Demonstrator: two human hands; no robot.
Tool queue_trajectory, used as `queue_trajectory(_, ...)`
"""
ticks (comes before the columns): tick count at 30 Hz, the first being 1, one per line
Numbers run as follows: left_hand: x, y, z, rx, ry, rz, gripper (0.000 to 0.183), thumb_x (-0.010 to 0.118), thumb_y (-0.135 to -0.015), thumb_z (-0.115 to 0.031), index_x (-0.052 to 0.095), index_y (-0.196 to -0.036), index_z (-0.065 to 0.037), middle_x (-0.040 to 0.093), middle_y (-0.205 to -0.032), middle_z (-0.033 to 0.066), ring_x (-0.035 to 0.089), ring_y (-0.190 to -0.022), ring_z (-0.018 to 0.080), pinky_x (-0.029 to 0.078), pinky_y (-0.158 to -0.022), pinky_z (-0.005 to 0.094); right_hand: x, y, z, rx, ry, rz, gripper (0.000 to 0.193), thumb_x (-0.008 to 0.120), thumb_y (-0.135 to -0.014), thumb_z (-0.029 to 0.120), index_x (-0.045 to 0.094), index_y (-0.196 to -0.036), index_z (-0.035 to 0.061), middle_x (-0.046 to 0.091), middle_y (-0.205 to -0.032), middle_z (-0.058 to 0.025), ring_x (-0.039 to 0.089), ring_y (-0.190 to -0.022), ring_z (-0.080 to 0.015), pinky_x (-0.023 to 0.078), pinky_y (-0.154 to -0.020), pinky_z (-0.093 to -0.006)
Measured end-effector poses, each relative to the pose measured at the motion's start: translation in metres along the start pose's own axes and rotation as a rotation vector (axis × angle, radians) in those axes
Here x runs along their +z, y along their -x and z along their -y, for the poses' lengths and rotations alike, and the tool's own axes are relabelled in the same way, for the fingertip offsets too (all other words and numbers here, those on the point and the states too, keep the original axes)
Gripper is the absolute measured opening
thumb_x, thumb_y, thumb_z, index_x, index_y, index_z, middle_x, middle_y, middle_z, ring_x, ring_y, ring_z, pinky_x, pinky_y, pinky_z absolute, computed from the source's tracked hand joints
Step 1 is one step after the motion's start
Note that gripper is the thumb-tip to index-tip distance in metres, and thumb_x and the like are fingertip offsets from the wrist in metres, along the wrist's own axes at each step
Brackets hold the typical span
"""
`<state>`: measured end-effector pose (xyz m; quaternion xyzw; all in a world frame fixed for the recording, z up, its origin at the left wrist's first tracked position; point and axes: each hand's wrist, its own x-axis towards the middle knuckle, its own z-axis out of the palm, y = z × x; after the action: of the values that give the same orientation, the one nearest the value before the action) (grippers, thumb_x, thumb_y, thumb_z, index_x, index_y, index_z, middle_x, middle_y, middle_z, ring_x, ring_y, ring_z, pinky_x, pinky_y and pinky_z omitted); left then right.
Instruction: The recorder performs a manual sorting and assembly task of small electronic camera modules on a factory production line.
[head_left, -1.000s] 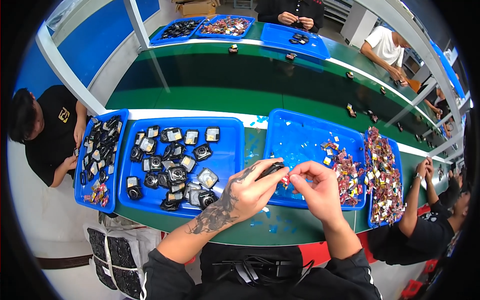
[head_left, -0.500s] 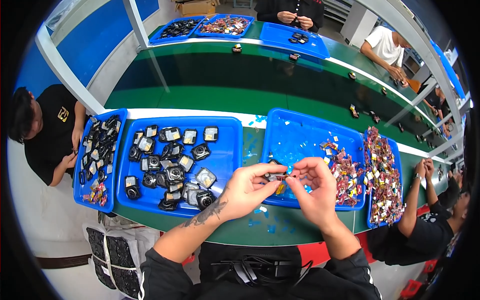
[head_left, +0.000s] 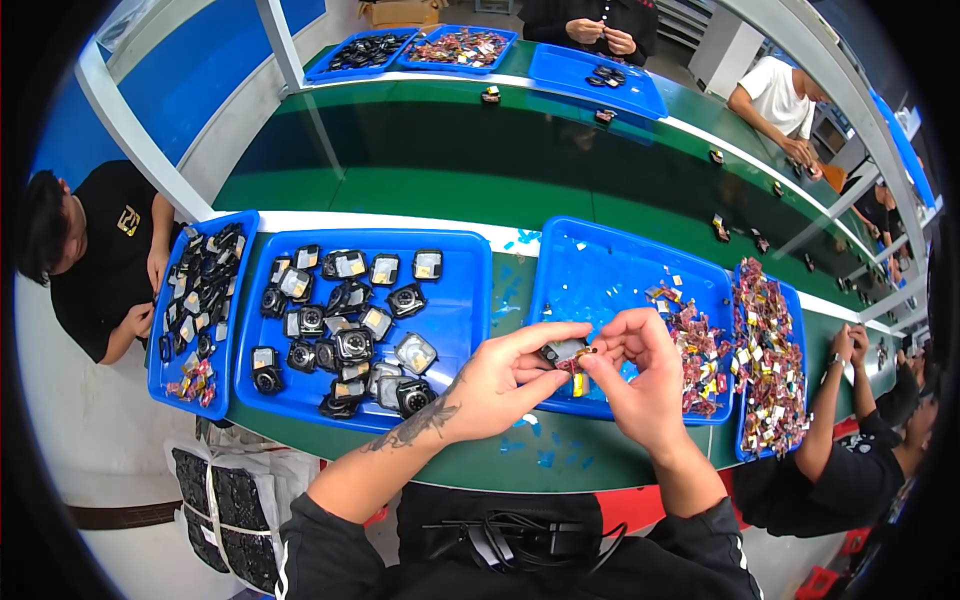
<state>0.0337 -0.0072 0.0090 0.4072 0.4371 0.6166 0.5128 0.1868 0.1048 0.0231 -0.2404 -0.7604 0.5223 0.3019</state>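
Observation:
In front of me, over the near edge of a blue tray (head_left: 560, 262), I hold a small black casing (head_left: 562, 350) with a grey face. My left hand (head_left: 510, 375) grips its left side between thumb and fingers. The thumb and forefinger of my right hand (head_left: 640, 370) pinch its right end, where bits of reddish wire show. Something yellow (head_left: 580, 385) hangs just below it, partly hidden by fingers. Under my hands the tray holds scraps of blue film (head_left: 590, 290) and a heap of small red-wired parts (head_left: 700, 345).
To the left, a blue tray (head_left: 455, 270) holds several black casings (head_left: 352, 345); a narrower tray (head_left: 250, 228) stands beside it. More wired parts fill a tray (head_left: 770, 360) at right. Beyond runs a green belt (head_left: 420, 150) carrying small parts. Other people (head_left: 100, 260) work around it.
The blue film scrap at my right fingertips no longer shows there. The casing has turned to show more of its grey face. Parts on the belt appear slightly farther right.

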Motion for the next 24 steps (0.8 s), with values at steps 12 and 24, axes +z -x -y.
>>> queue_trajectory(12, 0.006, -0.001, 0.009, -0.006, 0.103, -0.083, 0.043, 0.055, -0.09, 0.007, 0.049, -0.133, 0.001, 0.06, -0.123, 0.0128, 0.062, -0.104, 0.0136, 0.054, -0.085, 0.0244, 0.008, 0.002, -0.006, -0.093, 0.183, -0.058, 0.037, 0.073, -0.078, -0.002, 0.054, -0.11, 0.0005, 0.061, -0.084, -0.0055, 0.061, -0.075, -0.0111, 0.05, -0.062, -0.0231)
queue_trajectory(24, -0.053, 0.035, -0.023, 0.146, -1.488, -0.396, 0.027, 0.071, -0.08, -0.022, 0.064, -0.1, -0.005, 0.065, -0.094, 0.0119, 0.063, -0.086, 0.0322, 0.052, -0.078, 0.0422, -0.049, -0.155, -0.044, 0.157, 0.147, 0.042, 0.05, 0.072, -0.071, -0.002, 0.053, -0.116, -0.0008, 0.067, -0.083, -0.0103, 0.063, -0.072, -0.0123, 0.05, -0.064, -0.0269)
